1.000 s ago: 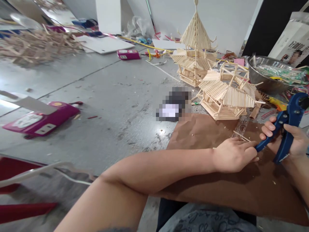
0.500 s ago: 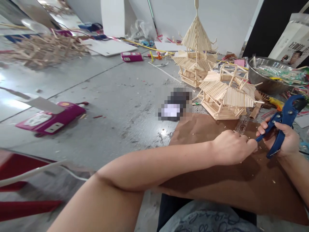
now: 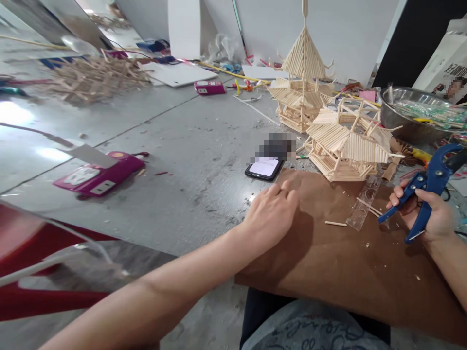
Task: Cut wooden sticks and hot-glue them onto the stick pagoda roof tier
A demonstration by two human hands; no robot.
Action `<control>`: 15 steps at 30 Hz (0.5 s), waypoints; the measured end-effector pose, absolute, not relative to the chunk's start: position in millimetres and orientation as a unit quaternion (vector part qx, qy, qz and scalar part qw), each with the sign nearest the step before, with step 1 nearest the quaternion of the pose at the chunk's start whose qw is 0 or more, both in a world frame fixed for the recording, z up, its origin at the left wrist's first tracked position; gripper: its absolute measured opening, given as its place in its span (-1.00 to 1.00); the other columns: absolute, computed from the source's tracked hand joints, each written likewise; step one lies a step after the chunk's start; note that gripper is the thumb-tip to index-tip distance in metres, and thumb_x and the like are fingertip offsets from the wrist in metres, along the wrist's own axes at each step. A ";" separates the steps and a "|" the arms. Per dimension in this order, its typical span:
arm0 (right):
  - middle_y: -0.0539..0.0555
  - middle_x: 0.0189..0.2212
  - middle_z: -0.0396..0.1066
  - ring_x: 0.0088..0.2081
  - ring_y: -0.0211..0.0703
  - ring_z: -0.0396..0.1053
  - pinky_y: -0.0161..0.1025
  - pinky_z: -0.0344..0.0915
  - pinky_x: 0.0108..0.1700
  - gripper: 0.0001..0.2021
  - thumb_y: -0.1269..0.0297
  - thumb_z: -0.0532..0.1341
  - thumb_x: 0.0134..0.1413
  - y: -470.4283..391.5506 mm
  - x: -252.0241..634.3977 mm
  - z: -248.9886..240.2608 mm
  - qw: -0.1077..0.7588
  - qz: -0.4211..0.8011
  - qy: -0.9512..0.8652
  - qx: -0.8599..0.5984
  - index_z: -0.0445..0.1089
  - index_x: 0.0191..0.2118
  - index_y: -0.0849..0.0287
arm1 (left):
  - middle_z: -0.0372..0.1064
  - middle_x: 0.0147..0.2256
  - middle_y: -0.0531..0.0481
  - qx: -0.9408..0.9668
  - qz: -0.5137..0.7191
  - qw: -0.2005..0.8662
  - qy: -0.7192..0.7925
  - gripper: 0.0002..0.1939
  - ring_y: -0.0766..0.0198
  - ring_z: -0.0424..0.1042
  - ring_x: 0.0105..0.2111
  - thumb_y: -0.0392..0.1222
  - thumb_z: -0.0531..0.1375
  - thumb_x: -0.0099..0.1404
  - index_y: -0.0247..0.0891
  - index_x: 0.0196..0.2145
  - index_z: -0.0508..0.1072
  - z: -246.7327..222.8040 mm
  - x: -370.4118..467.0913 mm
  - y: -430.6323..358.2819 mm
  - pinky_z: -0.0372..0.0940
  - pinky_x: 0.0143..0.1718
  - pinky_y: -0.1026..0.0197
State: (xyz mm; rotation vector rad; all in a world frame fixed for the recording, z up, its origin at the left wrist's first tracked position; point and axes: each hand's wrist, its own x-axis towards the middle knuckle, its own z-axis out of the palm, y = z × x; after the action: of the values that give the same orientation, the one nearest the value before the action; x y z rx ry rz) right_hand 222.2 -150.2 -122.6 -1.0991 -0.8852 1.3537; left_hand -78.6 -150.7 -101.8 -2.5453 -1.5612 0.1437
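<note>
My right hand point(image 3: 428, 211) is wrapped round the blue cutter point(image 3: 436, 177), whose handles are spread. Over the left part of the brown sheet point(image 3: 335, 262), just below the phone point(image 3: 263, 167), is my left hand point(image 3: 272, 209), its fingers bent and their tips partly hidden. Whether it holds anything cannot be made out. Between the hands lie a short stick point(image 3: 335, 223) and a clear plastic template point(image 3: 361, 214), with thin sticks across the template. Behind them stands a low stick pavilion point(image 3: 350, 141) with an open top.
A taller stick pagoda point(image 3: 304, 82) stands at the back, beside a metal bowl point(image 3: 390, 116) of wrapped sticks. Purple power strips point(image 3: 104, 175) and a heap of wooden pieces point(image 3: 91, 78) are at the left. A red stool point(image 3: 32, 243) stands at the lower left.
My left hand has moved left, away from the cutter, to near the phone. The short stick and more of the template now show. The view has shifted slightly left.
</note>
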 end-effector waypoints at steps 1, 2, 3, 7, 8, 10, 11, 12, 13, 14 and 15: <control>0.02 -0.48 0.15 -0.46 -0.17 0.21 -0.10 0.29 -0.36 -0.85 0.21 0.07 -0.08 -149.8 222.7 -123.2 0.559 0.574 -0.376 -0.465 0.34 -0.37 0.03 | 0.39 -0.25 -0.16 -0.841 0.050 0.075 -0.534 -0.79 0.12 0.37 -0.27 -0.37 -0.06 0.27 -0.33 -0.35 0.37 -102.0 -83.7 -150.6 0.28 -0.33 0.17; 0.01 -0.48 0.15 -0.46 -0.17 0.21 -0.11 0.29 -0.36 -0.85 0.20 0.08 -0.08 -149.4 223.2 -123.7 0.559 0.575 -0.377 -0.463 0.35 -0.37 0.04 | 0.39 -0.25 -0.15 -0.831 0.052 0.077 -0.549 -0.79 0.13 0.36 -0.26 -0.36 -0.06 0.28 -0.32 -0.35 0.36 -102.0 -88.3 -150.1 0.27 -0.34 0.19; 0.01 -0.49 0.15 -0.46 -0.18 0.21 -0.12 0.29 -0.36 -0.86 0.20 0.08 -0.09 -149.0 223.7 -124.1 0.560 0.577 -0.377 -0.461 0.35 -0.38 0.04 | 0.39 -0.24 -0.14 -0.823 0.057 0.077 -0.560 -0.79 0.13 0.35 -0.26 -0.36 -0.06 0.28 -0.32 -0.34 0.36 -101.9 -92.0 -149.5 0.27 -0.36 0.19; 0.01 -0.49 0.15 -0.46 -0.18 0.20 -0.12 0.29 -0.36 -0.86 0.20 0.08 -0.08 -148.1 225.6 -125.4 0.557 0.573 -0.380 -0.466 0.35 -0.38 0.03 | 0.38 -0.20 -0.13 -0.804 0.078 0.061 -0.587 -0.77 0.12 0.36 -0.25 -0.35 -0.08 0.30 -0.33 -0.33 0.36 -102.3 -98.2 -148.0 0.28 -0.38 0.19; 0.02 -0.49 0.15 -0.46 -0.17 0.21 -0.11 0.29 -0.36 -0.85 0.20 0.07 -0.07 -147.9 226.1 -125.9 0.557 0.570 -0.382 -0.468 0.35 -0.38 0.03 | 0.38 -0.18 -0.14 -0.806 0.077 0.054 -0.585 -0.77 0.12 0.37 -0.25 -0.34 -0.09 0.31 -0.33 -0.33 0.36 -102.6 -97.1 -148.7 0.29 -0.37 0.18; 0.02 -0.48 0.15 -0.45 -0.16 0.21 -0.10 0.30 -0.35 -0.85 0.20 0.06 -0.07 -147.7 227.1 -127.4 0.556 0.570 -0.383 -0.468 0.35 -0.37 0.02 | 0.36 -0.10 -0.16 -0.822 0.057 0.044 -0.564 -0.76 0.12 0.38 -0.23 -0.31 -0.09 0.33 -0.33 -0.34 0.35 -102.6 -91.5 -152.3 0.31 -0.33 0.15; 0.02 -0.48 0.16 -0.45 -0.16 0.22 -0.10 0.30 -0.35 -0.85 0.21 0.07 -0.07 -147.6 227.6 -128.2 0.557 0.572 -0.381 -0.466 0.36 -0.38 0.02 | 0.34 -0.06 -0.17 -0.838 0.040 0.037 -0.543 -0.76 0.13 0.39 -0.21 -0.31 -0.09 0.33 -0.33 -0.35 0.35 -101.8 -86.9 -155.0 0.32 -0.30 0.14; 0.02 -0.48 0.16 -0.45 -0.17 0.22 -0.11 0.31 -0.35 -0.85 0.21 0.07 -0.07 -147.5 227.9 -129.0 0.557 0.575 -0.380 -0.464 0.36 -0.38 0.02 | 0.33 -0.03 -0.17 -0.859 0.016 0.032 -0.511 -0.77 0.14 0.39 -0.20 -0.30 -0.08 0.33 -0.32 -0.36 0.35 -100.4 -80.9 -158.0 0.33 -0.27 0.13; 0.02 -0.48 0.16 -0.45 -0.17 0.23 -0.12 0.31 -0.35 -0.85 0.21 0.07 -0.08 -147.5 228.2 -129.5 0.557 0.578 -0.378 -0.462 0.37 -0.38 0.02 | 0.33 -0.03 -0.16 -0.880 -0.005 0.025 -0.475 -0.80 0.16 0.41 -0.23 -0.29 -0.05 0.32 -0.31 -0.36 0.35 -98.5 -73.7 -160.8 0.33 -0.27 0.12; 0.02 -0.48 0.16 -0.46 -0.18 0.23 -0.13 0.32 -0.35 -0.85 0.22 0.08 -0.08 -147.7 228.2 -129.8 0.557 0.579 -0.377 -0.461 0.37 -0.38 0.03 | 0.37 -0.07 -0.12 -0.903 -0.019 0.006 -0.428 -0.83 0.19 0.42 -0.28 -0.30 -0.02 0.30 -0.30 -0.35 0.35 -96.0 -65.3 -163.2 0.33 -0.30 0.15; 0.02 -0.49 0.16 -0.46 -0.18 0.24 -0.13 0.32 -0.36 -0.84 0.21 0.08 -0.08 -148.1 228.2 -129.6 0.558 0.578 -0.378 -0.460 0.37 -0.38 0.03 | 0.42 -0.20 -0.08 -0.925 -0.037 -0.013 -0.378 -0.84 0.21 0.43 -0.34 -0.29 -0.02 0.31 -0.29 -0.34 0.34 -93.3 -55.6 -164.7 0.33 -0.35 0.17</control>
State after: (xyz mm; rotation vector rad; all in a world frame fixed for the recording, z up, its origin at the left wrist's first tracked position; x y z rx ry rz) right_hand 228.2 -148.1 -129.6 -1.0861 -0.8925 1.3629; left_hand -55.6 -164.7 -93.3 -2.9300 -1.1970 -0.1187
